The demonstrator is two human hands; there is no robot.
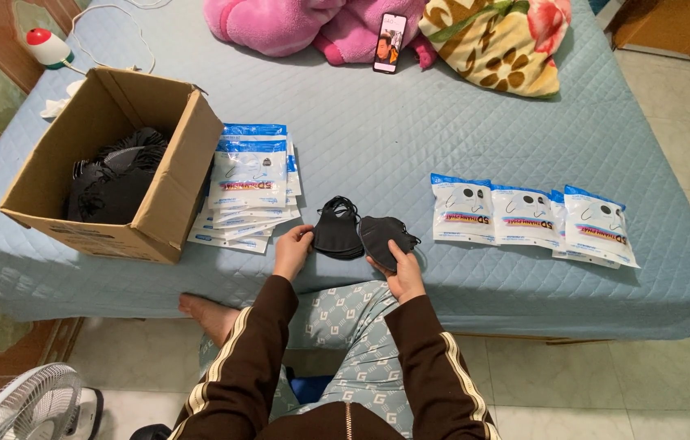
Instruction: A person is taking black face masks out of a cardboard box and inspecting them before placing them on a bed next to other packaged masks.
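Nearby, cardboard box [129,175] beside packet stack [249,183], left hand [293,248] touching mask pile [337,231], right hand [400,273] gripping black mask [383,236]

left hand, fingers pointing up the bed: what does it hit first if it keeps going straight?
The left hand already touches the stack of black masks. Straight ahead, it likely meets the pile of blue-and-white packets first; depth is unclear.
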